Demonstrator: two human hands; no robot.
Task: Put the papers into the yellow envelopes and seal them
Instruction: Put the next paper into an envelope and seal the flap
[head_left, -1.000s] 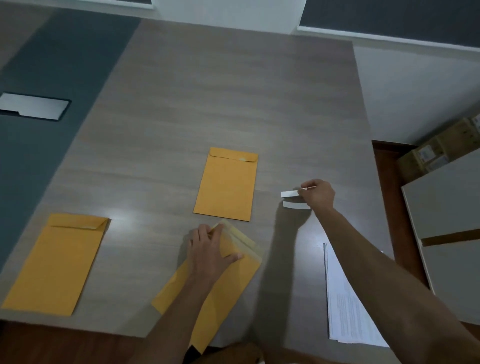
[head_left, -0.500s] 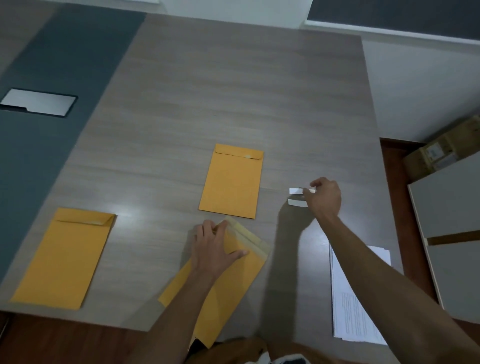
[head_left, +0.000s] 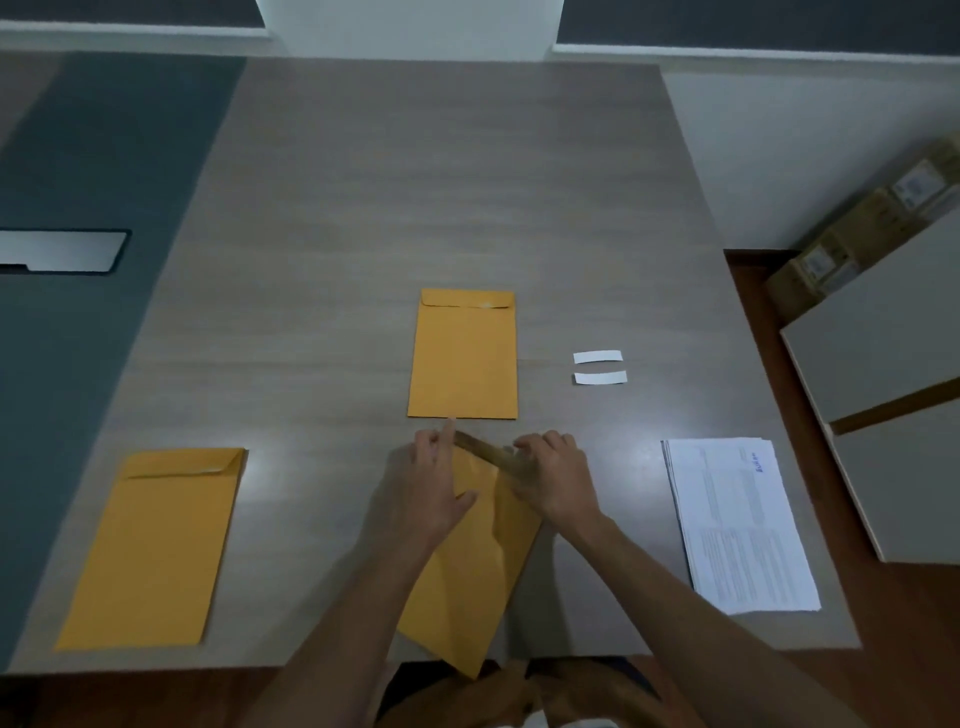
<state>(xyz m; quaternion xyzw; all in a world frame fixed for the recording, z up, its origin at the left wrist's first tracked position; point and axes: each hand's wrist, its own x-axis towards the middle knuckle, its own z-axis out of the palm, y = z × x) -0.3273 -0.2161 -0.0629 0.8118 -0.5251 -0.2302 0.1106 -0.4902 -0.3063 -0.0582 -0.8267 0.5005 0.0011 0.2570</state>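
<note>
envelope in hand: yellow envelope (head_left: 470, 561) lies tilted at the near edge of the table (head_left: 426, 182), its bottom corner hanging off toward the person. its flap (head_left: 485, 453) is up at the far end, half folded.
left hand: left hand (head_left: 434, 486) lies flat on the envelope body just below the flap, fingers mostly straight, index finger pointing past the top corner. holding it down, not gripping.
right hand: right hand (head_left: 553, 480) has its fingers curled over the flap, looks like it's pressing it down. can't tell if the thumb is under it.
doing it well: i'd say fold on the crease first, then run the fingers along the flap from one end to the other so the glue catches evenly. keep the left palm planted so the thing doesn't swivel.
already done, probably: middle envelope (head_left: 464, 358) just beyond the fingertips and left envelope (head_left: 156, 545) well apart, both with flaps down.
strips: two white strips (head_left: 600, 367) near the middle envelope's right side, likely peeled backing.
papers: paper stack (head_left: 737, 525) off to the right, near the table's right edge.
room: open tabletop beyond the middle envelope; sliding the tilted one forward would stop the overhang.
</note>
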